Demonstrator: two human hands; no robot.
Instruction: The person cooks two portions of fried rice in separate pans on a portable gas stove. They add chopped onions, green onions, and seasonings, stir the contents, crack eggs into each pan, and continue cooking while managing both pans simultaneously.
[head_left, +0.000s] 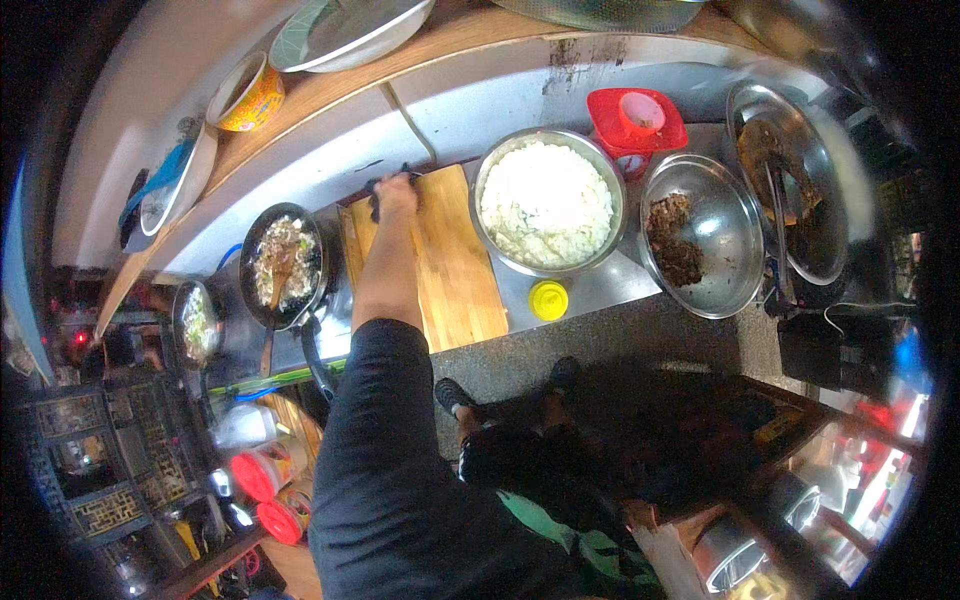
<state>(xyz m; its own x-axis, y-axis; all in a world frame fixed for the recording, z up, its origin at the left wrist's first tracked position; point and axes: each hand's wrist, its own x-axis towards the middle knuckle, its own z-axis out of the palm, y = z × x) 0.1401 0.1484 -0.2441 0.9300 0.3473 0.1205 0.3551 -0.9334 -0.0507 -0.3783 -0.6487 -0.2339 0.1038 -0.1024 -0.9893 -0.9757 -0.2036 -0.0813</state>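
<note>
My left hand (396, 196) reaches to the far end of a wooden cutting board (457, 262), close to the wall. It grips a dark item (374, 201), perhaps a cloth; the hand is blurred and covers most of it. My right hand is out of view. Right of the board stands a large steel bowl (487, 251) full of white chopped food (547, 202). A small round yellow container (549, 301) sits in front of that bowl. On the board's left is a black frying pan (321, 259) with cooked food and a wooden spatula (281, 274) in it.
A red kitchen scale (634, 166) stands behind the bowls. Rightward are a steel bowl (724, 225) with brown minced food and another steel basin (825, 240). A second pan (212, 300) is far left. Overhead, a wooden shelf (330, 101) carries dishes. Red-lidded jars (259, 476) lie below.
</note>
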